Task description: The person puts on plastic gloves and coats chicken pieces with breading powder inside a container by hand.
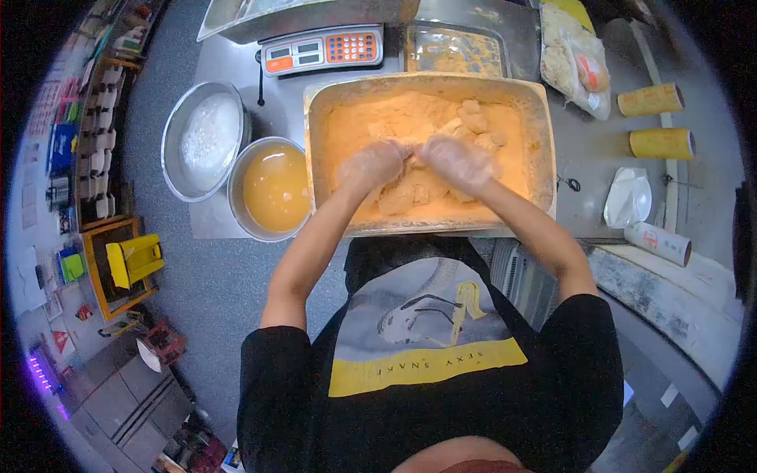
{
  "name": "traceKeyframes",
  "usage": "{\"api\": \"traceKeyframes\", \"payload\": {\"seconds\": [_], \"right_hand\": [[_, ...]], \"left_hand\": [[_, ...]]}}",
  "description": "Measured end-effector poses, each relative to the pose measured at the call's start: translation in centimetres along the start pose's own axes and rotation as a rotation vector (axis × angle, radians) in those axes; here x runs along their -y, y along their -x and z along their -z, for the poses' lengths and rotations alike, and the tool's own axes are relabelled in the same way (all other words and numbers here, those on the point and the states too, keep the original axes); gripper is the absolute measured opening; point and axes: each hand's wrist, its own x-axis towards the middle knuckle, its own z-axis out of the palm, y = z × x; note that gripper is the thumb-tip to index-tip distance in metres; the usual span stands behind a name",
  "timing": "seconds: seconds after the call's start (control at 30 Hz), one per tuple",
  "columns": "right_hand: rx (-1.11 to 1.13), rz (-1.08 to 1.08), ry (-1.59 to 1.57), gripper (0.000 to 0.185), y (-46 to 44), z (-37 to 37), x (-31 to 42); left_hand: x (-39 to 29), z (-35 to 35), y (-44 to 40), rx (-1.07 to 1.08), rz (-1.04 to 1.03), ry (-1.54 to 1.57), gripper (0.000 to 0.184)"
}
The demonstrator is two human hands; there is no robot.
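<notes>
Now, head view: a rectangular tub [539, 154] sits at the front edge of a steel table [587, 154]. Both forearms cross the tub's near rim. Left hand [374, 164] and right hand [460, 162], in thin clear gloves, meet over the tub's middle, fingers curled inward, tips nearly together; cannot tell whether a piece is pinched between them. Tub walls stand apart from both hands, leaving room sideways and toward the far rim. Tightest side is left: a round metal bowl [237, 206] sits against or just beside the tub's wall, a wider bowl [178, 169] beyond it. Right of the tub, a strip of steel, then two yellow rolls [650, 100]. Behind the tub, scale [323, 51] and shallow tray [441, 35] crowd the far rim. Materials: fine orange powder [347, 118], drifted and uneven, bedding the tub; rough, knobbly coated lumps [473, 118] toward its far right, more below the hands. Nearer bowl: smooth orange liquid, pale flecks of froth. Wider bowl: white contents.
</notes>
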Motion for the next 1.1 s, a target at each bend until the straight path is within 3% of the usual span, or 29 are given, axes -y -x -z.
{"api": "traceKeyframes", "payload": {"seconds": [0.1,0.13,0.17,0.2,0.23,0.33,0.4,0.53,0.6,0.63,0.73,0.83,0.9,1.03,1.1], "right_hand": [[0.104,-0.344,-0.785,0.025,-0.3,3.4,-3.4],[0.110,-0.343,-0.782,0.025,0.1,4.3,-4.2],[-0.062,0.010,-0.369,0.032,0.6,5.4,-5.1],[-0.231,0.351,0.056,0.040,0.7,6.4,-5.6],[-0.237,0.348,0.060,0.040,1.1,7.2,-5.5],[-0.279,0.206,-0.009,0.043,3.6,9.5,-3.4],[-0.209,-0.016,-0.225,0.046,4.3,11.4,-1.5],[-0.321,0.044,-0.524,0.044,3.1,8.4,-1.3],[-0.355,0.265,-0.121,0.041,1.9,5.6,-0.8],[-0.358,0.261,-0.118,0.041,1.7,5.6,-1.0],[-0.188,-0.038,-0.523,0.040,1.8,6.4,-0.7],[-0.080,-0.171,-0.299,0.040,2.2,8.6,-1.3],[-0.172,-0.206,-0.289,0.026,2.2,7.7,-3.2],[-0.237,-0.141,-0.224,0.026,2.1,7.9,-3.2],[-0.114,-0.366,-0.463,0.030,2.8,9.8,-1.5]], "left_hand": [[2.4,-3.6,-3.4,0.004,0.110,0.054,0.032],[3.1,-4.0,-3.7,0.003,0.144,0.086,0.032],[3.7,-4.4,-4.0,0.001,0.178,0.118,0.033],[3.6,-3.3,-2.5,-0.147,0.063,0.079,0.031],[3.4,-2.1,-1.0,-0.293,-0.055,0.039,0.030],[2.6,2.4,2.9,-0.229,-0.027,0.141,0.027],[1.7,3.7,4.4,-0.289,-0.018,0.111,0.025],[0.1,3.0,1.4,-0.419,-0.093,0.136,0.019],[-2.4,2.1,0.0,-0.421,-0.174,0.216,0.019],[-3.1,1.5,-0.5,-0.412,-0.253,0.302,0.019],[-0.9,0.6,-2.8,-0.324,-0.112,0.193,0.029],[3.5,-2.2,-5.1,-0.264,0.011,0.270,0.035],[3.9,-2.5,-5.6,-0.278,0.063,0.355,0.037],[2.0,1.4,-4.0,-0.137,0.088,0.332,0.037],[2.2,1.5,-3.9,-0.110,0.098,0.413,0.037]]}}
